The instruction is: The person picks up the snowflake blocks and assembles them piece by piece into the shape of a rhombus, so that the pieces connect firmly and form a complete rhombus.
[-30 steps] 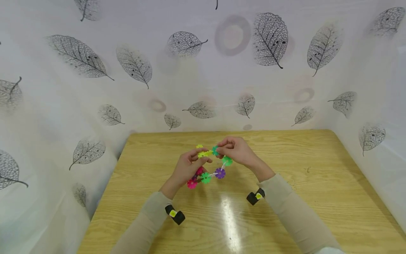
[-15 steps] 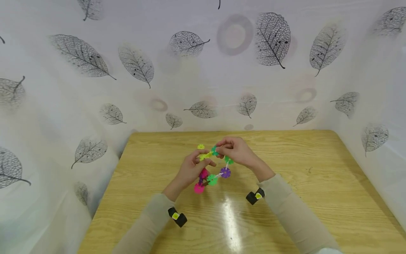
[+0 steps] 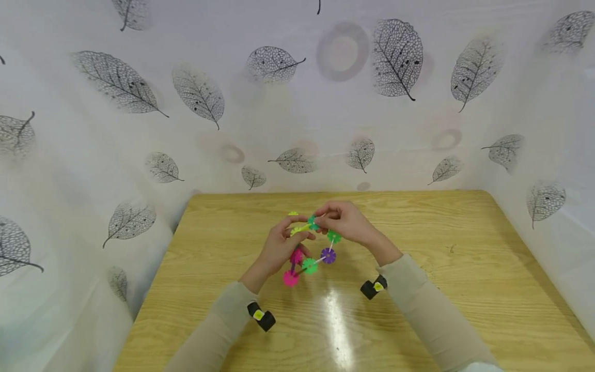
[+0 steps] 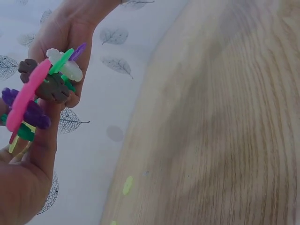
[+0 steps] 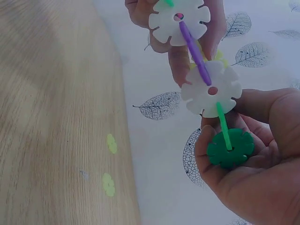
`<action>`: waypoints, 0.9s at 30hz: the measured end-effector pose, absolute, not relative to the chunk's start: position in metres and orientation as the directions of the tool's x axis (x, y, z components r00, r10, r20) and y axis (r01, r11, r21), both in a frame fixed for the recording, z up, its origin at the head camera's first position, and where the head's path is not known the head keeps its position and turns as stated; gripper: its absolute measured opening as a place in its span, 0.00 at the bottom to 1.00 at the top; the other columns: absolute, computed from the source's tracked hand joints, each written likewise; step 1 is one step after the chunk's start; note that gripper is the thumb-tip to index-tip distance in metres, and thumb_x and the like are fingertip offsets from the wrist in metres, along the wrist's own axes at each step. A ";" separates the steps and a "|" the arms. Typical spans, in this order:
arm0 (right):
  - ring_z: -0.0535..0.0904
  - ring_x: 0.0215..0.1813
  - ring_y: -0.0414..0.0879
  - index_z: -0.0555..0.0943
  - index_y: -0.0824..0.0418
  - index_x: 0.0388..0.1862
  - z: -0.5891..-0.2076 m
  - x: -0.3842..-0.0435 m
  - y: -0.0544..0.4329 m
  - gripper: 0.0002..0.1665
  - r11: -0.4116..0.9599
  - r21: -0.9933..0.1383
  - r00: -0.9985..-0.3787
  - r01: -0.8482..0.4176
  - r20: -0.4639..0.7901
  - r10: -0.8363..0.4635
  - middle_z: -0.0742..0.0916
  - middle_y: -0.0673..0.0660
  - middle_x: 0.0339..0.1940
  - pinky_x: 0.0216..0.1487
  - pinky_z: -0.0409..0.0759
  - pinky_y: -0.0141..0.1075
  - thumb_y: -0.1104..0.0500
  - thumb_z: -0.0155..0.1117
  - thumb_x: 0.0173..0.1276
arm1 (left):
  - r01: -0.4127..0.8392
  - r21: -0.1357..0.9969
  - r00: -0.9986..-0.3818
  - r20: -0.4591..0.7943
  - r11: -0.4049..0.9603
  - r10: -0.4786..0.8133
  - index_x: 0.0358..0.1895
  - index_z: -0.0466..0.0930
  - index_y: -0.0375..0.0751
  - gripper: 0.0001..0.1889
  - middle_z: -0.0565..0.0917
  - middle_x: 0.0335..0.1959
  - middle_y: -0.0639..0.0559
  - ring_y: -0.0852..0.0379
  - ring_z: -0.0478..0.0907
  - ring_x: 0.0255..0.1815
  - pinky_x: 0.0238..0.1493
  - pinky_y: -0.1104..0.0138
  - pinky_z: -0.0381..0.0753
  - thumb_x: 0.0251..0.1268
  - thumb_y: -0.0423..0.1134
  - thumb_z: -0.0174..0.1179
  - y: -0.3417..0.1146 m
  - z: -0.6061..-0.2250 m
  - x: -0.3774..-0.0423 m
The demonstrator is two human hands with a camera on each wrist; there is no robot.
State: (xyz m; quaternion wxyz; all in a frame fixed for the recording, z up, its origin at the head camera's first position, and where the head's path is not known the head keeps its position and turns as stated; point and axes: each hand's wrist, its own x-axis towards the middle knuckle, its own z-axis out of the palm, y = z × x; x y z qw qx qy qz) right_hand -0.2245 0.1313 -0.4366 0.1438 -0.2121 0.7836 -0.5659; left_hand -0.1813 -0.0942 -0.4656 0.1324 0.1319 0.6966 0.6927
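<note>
Above the middle of the wooden table (image 3: pixel 418 243), held clear of its top, hangs a chain of flat, notched plastic discs (image 3: pixel 310 253) slotted edge to edge: yellow and green ones at the top, then green, purple, green and pink ones curving down towards the person. The left hand (image 3: pixel 279 247) pinches the yellow end of the chain between thumb and curled fingers, with the pink discs hanging just beside its palm. The right hand (image 3: pixel 346 221) pinches the green disc next to it, fingers curled round it. In the right wrist view the thumb and fingers close on a dark green disc (image 5: pixel 230 147), with two white discs (image 5: pixel 212 92) joined above it. Both hands nearly touch at the top of the chain. One loose yellow disc (image 3: pixel 293 213) lies on the table just behind the hands. A leaf-patterned white cloth (image 3: pixel 139 129) rises behind and beside the table.
</note>
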 end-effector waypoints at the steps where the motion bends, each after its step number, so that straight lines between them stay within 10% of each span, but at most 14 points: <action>1: 0.88 0.35 0.47 0.84 0.67 0.54 -0.436 -0.224 0.131 0.13 0.266 -0.949 -0.868 -0.167 0.013 -0.496 0.92 0.64 0.36 0.40 0.89 0.36 0.60 0.66 0.78 | 0.000 1.000 -0.932 0.000 0.001 0.364 0.71 0.72 0.36 0.20 0.89 0.50 0.30 0.59 0.87 0.22 0.14 0.76 0.71 0.81 0.33 0.56 -0.094 -0.465 -0.181; 27: 0.87 0.43 0.57 0.84 0.72 0.55 -0.490 -0.253 0.135 0.18 0.374 -0.924 -0.961 -0.080 -0.029 -0.276 0.90 0.70 0.47 0.42 0.89 0.37 0.57 0.63 0.80 | 0.011 1.000 -0.911 0.002 0.019 0.412 0.70 0.75 0.39 0.19 0.85 0.53 0.22 0.61 0.83 0.20 0.19 0.75 0.78 0.81 0.34 0.58 -0.103 -0.474 -0.179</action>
